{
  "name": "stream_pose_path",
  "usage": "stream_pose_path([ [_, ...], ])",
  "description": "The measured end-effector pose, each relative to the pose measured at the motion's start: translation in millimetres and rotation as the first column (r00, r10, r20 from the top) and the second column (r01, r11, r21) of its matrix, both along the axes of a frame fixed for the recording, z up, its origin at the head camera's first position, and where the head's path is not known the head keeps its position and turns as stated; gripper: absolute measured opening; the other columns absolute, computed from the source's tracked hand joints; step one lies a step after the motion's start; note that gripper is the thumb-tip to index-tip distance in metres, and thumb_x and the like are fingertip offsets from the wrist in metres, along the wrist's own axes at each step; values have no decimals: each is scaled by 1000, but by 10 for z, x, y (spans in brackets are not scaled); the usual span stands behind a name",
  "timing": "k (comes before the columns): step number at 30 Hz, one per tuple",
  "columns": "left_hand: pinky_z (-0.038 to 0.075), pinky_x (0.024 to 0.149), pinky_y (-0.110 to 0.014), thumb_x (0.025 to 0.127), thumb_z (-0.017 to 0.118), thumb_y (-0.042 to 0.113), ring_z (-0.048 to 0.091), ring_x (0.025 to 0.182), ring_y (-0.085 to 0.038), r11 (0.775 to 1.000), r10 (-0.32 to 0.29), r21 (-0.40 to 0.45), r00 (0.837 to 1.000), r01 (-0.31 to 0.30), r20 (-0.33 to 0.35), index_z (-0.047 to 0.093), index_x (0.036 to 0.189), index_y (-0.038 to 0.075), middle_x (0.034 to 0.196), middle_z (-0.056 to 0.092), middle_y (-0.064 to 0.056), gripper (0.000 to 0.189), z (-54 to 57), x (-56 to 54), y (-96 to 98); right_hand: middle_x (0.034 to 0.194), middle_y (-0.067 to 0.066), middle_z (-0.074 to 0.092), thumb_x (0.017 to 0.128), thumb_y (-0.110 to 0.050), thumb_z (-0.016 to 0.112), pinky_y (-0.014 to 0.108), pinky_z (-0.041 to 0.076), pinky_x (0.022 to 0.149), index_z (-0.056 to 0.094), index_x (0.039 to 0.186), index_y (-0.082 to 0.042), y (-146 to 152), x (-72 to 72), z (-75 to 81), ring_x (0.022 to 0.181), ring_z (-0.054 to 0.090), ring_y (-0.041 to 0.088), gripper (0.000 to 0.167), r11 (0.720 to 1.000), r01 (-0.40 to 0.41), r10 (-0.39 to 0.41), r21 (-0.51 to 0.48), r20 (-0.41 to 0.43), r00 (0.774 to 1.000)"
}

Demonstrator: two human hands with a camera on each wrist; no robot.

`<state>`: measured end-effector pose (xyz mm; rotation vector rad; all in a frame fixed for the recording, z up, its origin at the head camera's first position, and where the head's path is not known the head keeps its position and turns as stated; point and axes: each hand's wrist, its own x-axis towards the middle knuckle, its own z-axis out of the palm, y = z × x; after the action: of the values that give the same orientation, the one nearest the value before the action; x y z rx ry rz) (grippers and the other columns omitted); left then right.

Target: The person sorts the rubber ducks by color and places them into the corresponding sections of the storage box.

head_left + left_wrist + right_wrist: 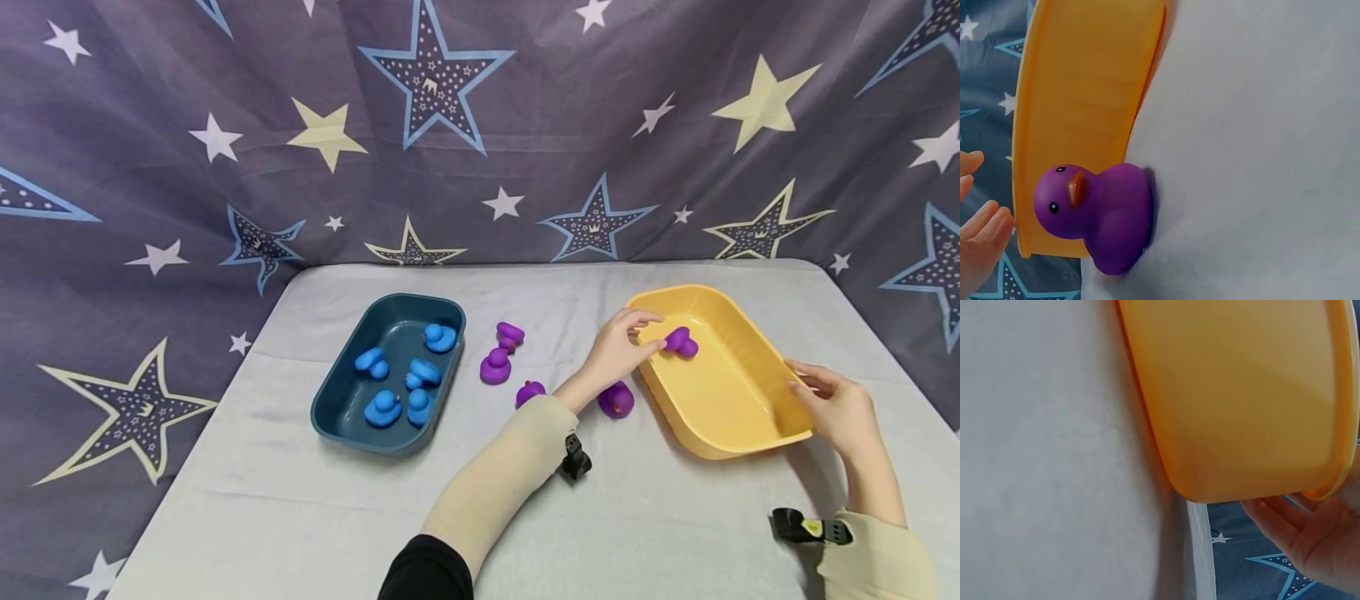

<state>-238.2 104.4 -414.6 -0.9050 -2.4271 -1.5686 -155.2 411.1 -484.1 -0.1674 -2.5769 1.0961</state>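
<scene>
In the head view my left hand (621, 343) reaches over the left rim of a yellow bin (738, 392), thumb and fingers apart. Close to its thumb, a purple rubber duck (681, 342) is inside the bin. My right hand (840, 408) holds the bin's right rim; in the right wrist view its fingers (1279, 519) are partly hidden behind the bin's end. Another purple duck (1116, 215) sits on the table against the bin's outer side, below the left hand, in the left wrist view.
A dark teal bin (337, 379) on the left holds several blue rubber ducks (383, 408). Between the bins are more purple ducks (496, 367), one partly covered by the left forearm. A pale cloth covers the table (247, 500); a star-patterned curtain (525, 100) hangs behind.
</scene>
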Motion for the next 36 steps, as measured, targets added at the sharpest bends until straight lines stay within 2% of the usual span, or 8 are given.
stream_pose_path([
  [5, 41, 79, -12, 76, 69, 9, 56, 92, -19, 999, -9, 45, 1000, 9, 10, 62, 103, 4, 100, 58, -11, 28, -19, 49, -100, 76, -40, 47, 86, -26, 57, 15, 42, 46, 58, 119, -14, -9, 5, 6, 64, 47, -18, 35, 1000, 10, -10, 5, 3, 1000],
  [13, 46, 79, -23, 77, 67, 8, 59, 89, -20, 997, -44, 69, 992, 37, 116, 62, 102, 3, 101, 59, -11, 26, -49, 123, -227, 77, -42, 44, 86, -29, 56, 15, 43, 48, 56, 121, -13, 36, -4, -62, 66, 46, -18, 38, 1000, 13, -13, 25, 17, 1000],
  [19, 45, 78, -19, 77, 67, 9, 58, 92, -18, 998, -61, 21, 981, 58, 184, 63, 103, 5, 103, 60, -7, 26, -47, 178, -294, 77, -42, 44, 86, -27, 56, 13, 43, 50, 56, 121, -13, 50, -12, -85, 66, 47, -18, 38, 1000, 7, -7, 27, 11, 1000],
  [25, 43, 74, -12, 78, 67, 10, 58, 93, -18, 994, -100, -16, 976, 105, 192, 63, 103, 5, 100, 61, -6, 26, -50, 210, -374, 77, -42, 44, 86, -28, 56, 13, 43, 49, 56, 122, -13, 50, -12, -83, 66, 47, -18, 39, 1000, 7, -8, 31, 19, 1000],
  [32, 43, 77, -14, 79, 65, 10, 57, 97, -19, 983, -156, -59, 961, 173, 227, 61, 106, 6, 104, 61, -6, 27, -51, 237, -484, 77, -42, 44, 86, -28, 56, 11, 42, 51, 56, 121, -13, 48, -16, -82, 66, 47, -18, 38, 1000, 8, -8, 28, 16, 1000],
  [36, 42, 78, -14, 80, 64, 10, 56, 98, -18, 971, -181, -112, 955, 212, 237, 61, 107, 6, 107, 60, -6, 27, -16, 269, -531, 77, -42, 44, 86, -27, 56, 10, 42, 52, 56, 121, -13, 46, -17, -81, 66, 47, -18, 38, 1000, 2, -2, 22, 8, 1000],
])
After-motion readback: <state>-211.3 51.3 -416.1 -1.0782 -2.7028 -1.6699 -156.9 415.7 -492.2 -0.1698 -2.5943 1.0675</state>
